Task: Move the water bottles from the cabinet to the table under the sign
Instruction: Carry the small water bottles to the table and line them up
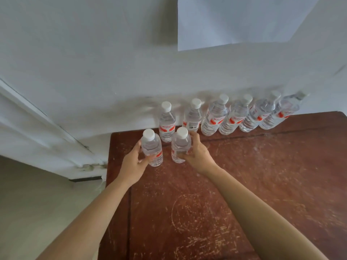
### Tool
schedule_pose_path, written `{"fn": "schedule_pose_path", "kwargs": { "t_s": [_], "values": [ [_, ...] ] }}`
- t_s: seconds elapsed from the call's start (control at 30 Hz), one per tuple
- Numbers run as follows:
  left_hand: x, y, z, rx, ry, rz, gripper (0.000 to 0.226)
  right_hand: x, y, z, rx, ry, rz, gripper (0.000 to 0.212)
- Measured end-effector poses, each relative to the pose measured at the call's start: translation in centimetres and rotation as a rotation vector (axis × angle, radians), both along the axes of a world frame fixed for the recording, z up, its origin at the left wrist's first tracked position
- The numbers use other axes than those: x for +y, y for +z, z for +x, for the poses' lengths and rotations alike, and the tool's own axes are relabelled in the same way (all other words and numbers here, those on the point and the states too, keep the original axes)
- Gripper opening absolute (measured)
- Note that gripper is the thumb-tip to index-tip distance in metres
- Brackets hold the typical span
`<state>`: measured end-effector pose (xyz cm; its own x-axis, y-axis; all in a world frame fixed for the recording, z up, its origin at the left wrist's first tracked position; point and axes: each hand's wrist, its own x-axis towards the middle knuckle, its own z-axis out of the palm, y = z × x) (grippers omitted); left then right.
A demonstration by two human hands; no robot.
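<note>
The table (244,175) in front of you is reddish-brown wood with a dull sheen, and its top is rough with pale scratches and scuffs. The left bottle (152,145) in your left hand (133,162) and the right bottle (180,145) in your right hand (197,152) are clear, glossy plastic, ribbed low down, with matt white plastic caps and smooth printed labels. The row of bottles (214,117) by the wall looks the same. The wall (84,62) is matt white paint, and the sign (234,21) is smooth white paper.

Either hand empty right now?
No: the left hand grips the left bottle and the right hand grips the right bottle.
</note>
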<state>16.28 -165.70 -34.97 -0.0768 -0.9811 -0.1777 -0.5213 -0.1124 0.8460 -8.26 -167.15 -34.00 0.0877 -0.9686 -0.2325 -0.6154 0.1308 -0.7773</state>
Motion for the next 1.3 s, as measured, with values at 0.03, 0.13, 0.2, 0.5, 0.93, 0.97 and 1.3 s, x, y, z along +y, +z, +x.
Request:
{"fn": "schedule_pose_path", "kwargs": {
  "t_s": [0.03,0.13,0.2,0.5,0.93,0.97,1.3],
  "values": [
    [0.1,0.1,0.2,-0.012,-0.001,0.012,0.072,-0.2,0.2,0.1,0.007,0.010,0.007,0.087],
    [0.8,0.2,0.5,-0.121,-0.045,-0.019,0.076,-0.1,0.8,0.1,0.038,0.035,0.026,0.090],
    [0.9,0.9,0.6,-0.192,-0.076,-0.053,0.077,0.2,1.6,-0.3,0.112,0.073,0.021,0.091],
    [-0.8,11.0,-0.6,-0.557,-0.115,-0.697,0.057,2.3,10.4,-3.4,0.424,-0.071,-0.431,0.058],
    [4.1,19.2,-21.6,-0.453,-0.443,-1.032,0.070,22.4,19.5,-17.2,1.084,-0.667,-0.601,0.070],
    [5.5,20.2,-23.8,-0.420,-0.478,-1.081,0.070,25.2,20.3,-18.3,1.120,-0.731,-0.571,0.070],
    [38.2,29.7,-41.7,-0.105,-0.926,-1.369,0.072,67.6,25.9,-22.0,1.440,-1.340,-0.384,0.073]
  ]
}}
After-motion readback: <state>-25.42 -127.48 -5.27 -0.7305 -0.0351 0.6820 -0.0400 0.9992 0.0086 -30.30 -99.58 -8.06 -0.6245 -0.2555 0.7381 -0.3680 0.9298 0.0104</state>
